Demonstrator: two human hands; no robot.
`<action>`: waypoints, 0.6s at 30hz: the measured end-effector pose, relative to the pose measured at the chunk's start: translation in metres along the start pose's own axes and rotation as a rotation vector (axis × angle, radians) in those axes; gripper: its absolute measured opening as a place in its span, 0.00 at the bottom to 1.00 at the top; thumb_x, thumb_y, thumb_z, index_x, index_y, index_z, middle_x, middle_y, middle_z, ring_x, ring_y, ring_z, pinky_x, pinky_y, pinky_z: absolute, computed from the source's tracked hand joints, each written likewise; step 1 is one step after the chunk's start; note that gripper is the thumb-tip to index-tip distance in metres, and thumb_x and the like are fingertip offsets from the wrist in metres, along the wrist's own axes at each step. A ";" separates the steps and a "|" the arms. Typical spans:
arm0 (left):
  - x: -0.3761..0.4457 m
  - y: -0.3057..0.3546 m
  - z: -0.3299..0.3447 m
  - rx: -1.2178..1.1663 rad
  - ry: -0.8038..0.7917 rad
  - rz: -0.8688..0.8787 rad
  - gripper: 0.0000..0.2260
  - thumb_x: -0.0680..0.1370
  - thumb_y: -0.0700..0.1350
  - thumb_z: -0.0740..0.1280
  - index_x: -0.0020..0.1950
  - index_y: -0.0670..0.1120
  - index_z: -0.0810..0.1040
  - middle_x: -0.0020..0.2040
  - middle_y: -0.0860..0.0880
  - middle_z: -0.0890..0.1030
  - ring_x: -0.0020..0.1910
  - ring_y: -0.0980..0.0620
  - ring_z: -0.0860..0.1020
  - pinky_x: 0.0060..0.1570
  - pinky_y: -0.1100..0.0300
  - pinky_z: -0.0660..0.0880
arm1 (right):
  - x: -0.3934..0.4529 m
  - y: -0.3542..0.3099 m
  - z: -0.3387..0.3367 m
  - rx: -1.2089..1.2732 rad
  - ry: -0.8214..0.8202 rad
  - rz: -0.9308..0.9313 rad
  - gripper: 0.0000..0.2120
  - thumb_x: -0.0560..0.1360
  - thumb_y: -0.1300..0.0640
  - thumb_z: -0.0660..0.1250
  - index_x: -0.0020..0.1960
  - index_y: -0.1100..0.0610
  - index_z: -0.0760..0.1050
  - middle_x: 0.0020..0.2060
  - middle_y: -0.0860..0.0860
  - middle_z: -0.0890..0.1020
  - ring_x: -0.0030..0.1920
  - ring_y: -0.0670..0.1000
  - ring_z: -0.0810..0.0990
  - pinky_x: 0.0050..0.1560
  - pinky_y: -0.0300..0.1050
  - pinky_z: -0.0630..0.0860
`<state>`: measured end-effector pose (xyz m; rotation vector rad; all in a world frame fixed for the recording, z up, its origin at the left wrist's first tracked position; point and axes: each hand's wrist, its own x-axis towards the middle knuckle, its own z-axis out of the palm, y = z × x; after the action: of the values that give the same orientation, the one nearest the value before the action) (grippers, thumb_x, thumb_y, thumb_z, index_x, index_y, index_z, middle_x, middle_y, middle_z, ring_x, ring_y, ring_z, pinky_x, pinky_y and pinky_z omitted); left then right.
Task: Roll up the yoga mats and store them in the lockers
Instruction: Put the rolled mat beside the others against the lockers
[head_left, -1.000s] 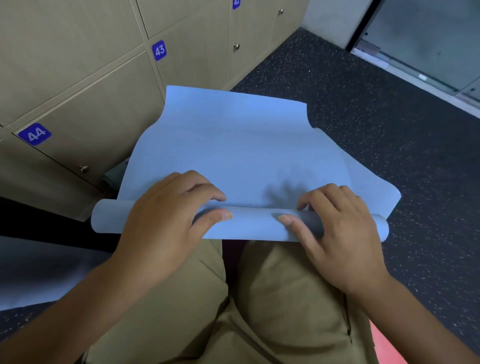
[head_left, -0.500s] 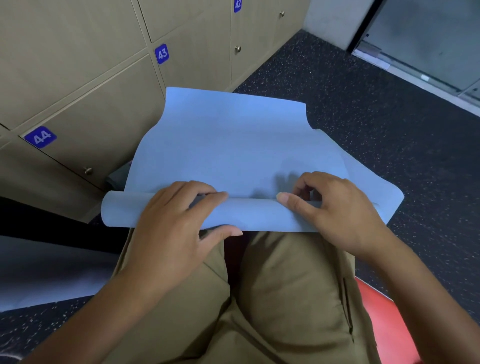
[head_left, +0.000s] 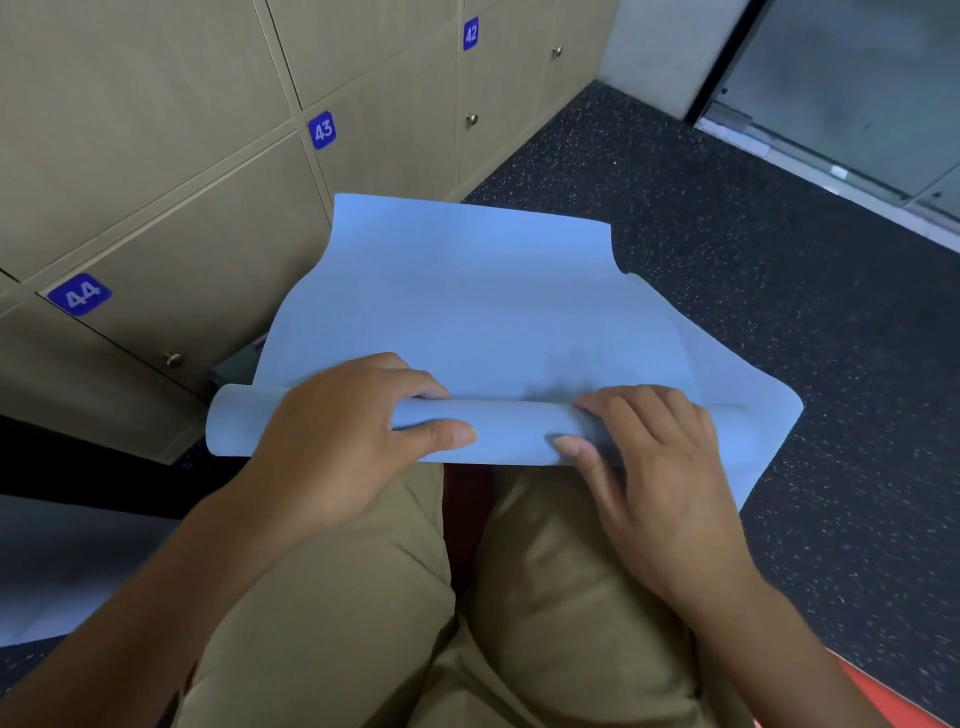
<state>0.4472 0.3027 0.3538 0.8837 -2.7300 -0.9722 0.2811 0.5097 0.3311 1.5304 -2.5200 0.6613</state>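
Note:
A light blue yoga mat (head_left: 467, 291) lies on the dark floor in front of my knees, its far end bent up against the lockers (head_left: 182, 182). Its near end is wound into a thin roll (head_left: 509, 431) lying crosswise. My left hand (head_left: 337, 436) grips the roll left of middle, fingers over the top and thumb on the near side. My right hand (head_left: 649, 457) grips the right part the same way, with the mat's right corner sticking out past it.
Beige locker doors numbered 42, 43 and 44 (head_left: 78, 293) with small knobs are all closed on the left. Dark speckled floor (head_left: 779, 312) stretches to the right toward a glass door (head_left: 857, 93). A red mat (head_left: 883, 696) shows under my legs. Another pale mat (head_left: 47, 571) lies at lower left.
Both hands reset their hold and turned the roll forward a little; the thumbs are back on its near side. The roll looks slightly thicker and the flat part shorter.

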 end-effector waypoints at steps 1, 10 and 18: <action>0.002 0.001 -0.001 0.000 -0.012 -0.011 0.19 0.72 0.72 0.67 0.52 0.61 0.82 0.50 0.59 0.80 0.49 0.62 0.77 0.50 0.63 0.72 | 0.001 0.002 0.001 0.025 0.005 0.010 0.18 0.82 0.43 0.61 0.58 0.55 0.80 0.51 0.48 0.81 0.54 0.55 0.77 0.56 0.49 0.70; -0.006 0.012 0.013 0.128 0.264 0.204 0.12 0.79 0.58 0.66 0.55 0.54 0.83 0.51 0.60 0.80 0.51 0.55 0.76 0.49 0.61 0.70 | 0.025 0.010 0.001 0.109 -0.091 0.087 0.23 0.82 0.36 0.55 0.54 0.50 0.81 0.45 0.44 0.81 0.48 0.51 0.76 0.53 0.50 0.71; -0.007 -0.001 0.028 0.215 0.301 0.250 0.24 0.75 0.63 0.68 0.62 0.47 0.84 0.58 0.53 0.83 0.55 0.48 0.80 0.58 0.50 0.75 | 0.052 0.016 -0.006 0.169 -0.302 0.155 0.22 0.81 0.33 0.54 0.50 0.47 0.80 0.43 0.44 0.80 0.49 0.48 0.74 0.53 0.46 0.70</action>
<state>0.4457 0.3212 0.3314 0.6326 -2.6294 -0.4652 0.2415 0.4756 0.3485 1.6081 -2.8980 0.7296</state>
